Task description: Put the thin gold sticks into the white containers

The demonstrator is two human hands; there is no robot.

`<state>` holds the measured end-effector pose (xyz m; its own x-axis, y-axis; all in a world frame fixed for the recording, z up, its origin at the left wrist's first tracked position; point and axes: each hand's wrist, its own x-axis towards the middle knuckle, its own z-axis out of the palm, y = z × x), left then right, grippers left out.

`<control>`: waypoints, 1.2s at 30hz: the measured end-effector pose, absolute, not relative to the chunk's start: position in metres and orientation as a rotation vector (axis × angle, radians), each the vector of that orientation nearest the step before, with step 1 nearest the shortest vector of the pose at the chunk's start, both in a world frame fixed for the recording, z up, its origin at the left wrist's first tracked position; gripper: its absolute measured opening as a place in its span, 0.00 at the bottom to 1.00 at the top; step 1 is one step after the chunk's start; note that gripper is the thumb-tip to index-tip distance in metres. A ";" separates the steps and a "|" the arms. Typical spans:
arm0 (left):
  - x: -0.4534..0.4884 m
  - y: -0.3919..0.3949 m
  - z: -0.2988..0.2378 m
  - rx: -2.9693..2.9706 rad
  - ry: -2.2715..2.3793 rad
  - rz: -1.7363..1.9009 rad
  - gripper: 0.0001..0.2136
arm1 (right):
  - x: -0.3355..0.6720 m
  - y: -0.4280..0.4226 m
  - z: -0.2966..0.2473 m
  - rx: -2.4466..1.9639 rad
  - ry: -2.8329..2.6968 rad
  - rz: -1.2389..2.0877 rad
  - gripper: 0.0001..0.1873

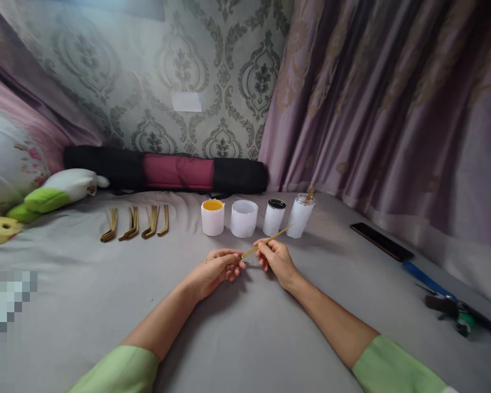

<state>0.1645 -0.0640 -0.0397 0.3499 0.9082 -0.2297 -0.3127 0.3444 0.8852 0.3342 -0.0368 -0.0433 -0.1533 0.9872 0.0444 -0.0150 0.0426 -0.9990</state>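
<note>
A thin gold-coloured stick (276,234) slants up to the right between my hands, over the grey sheet. My left hand (217,268) has its thumb and fingers closed at the stick's lower end. Further along, my right hand (277,261) pinches it between thumb and fingertips, and its thin tip points toward the containers. Just beyond my hands stand a white-wrapped cup with yellow contents (213,220), a plain white cup (244,220), a white cup with dark contents (274,219) and a white-wrapped jar (300,218) holding brownish sticks.
Several bundles of bent gold-coloured sticks (149,222) lie at the left. Behind is a long black and maroon roll (178,172) against the wall. Plush toys (61,188) rest at far left. On the right lie a phone (381,242) and keys with a blue strap (429,279).
</note>
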 end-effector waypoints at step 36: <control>0.152 -0.064 -0.039 0.763 0.759 0.927 0.08 | 0.390 -0.041 -0.018 -1.057 -0.884 1.166 0.15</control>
